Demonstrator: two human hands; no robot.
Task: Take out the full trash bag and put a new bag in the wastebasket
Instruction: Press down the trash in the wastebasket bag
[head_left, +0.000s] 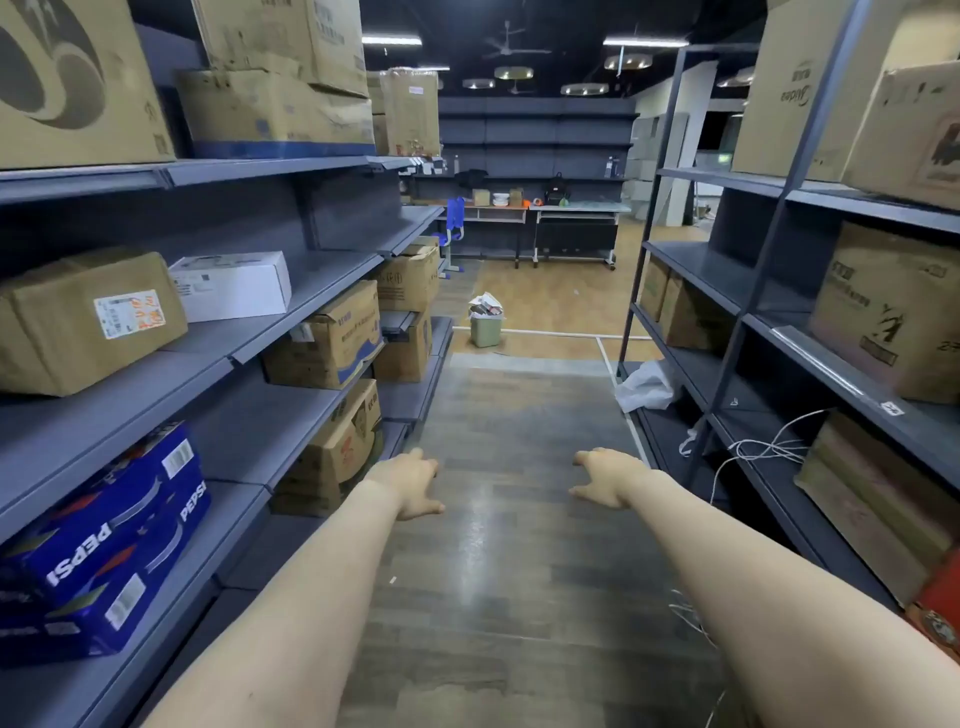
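A pale green wastebasket (486, 329) stands on the floor at the far end of the aisle, past the grey mat. It is lined with a trash bag (485, 306) heaped with paper and packaging that sticks out above the rim. Both arms reach forward at mid frame, far short of the basket. My left hand (413, 483) and my right hand (605, 477) hang palm down with fingers loosely spread, holding nothing. A crumpled white plastic bag (647, 387) lies on the lowest right shelf near the aisle end.
Grey shelving runs along both sides, stacked with cardboard boxes (88, 317) and a blue Pepsi case (109, 540). White cables (763, 449) trail off the lower right shelf. Desks (530, 223) and a blue chair (453, 223) stand beyond the wooden floor.
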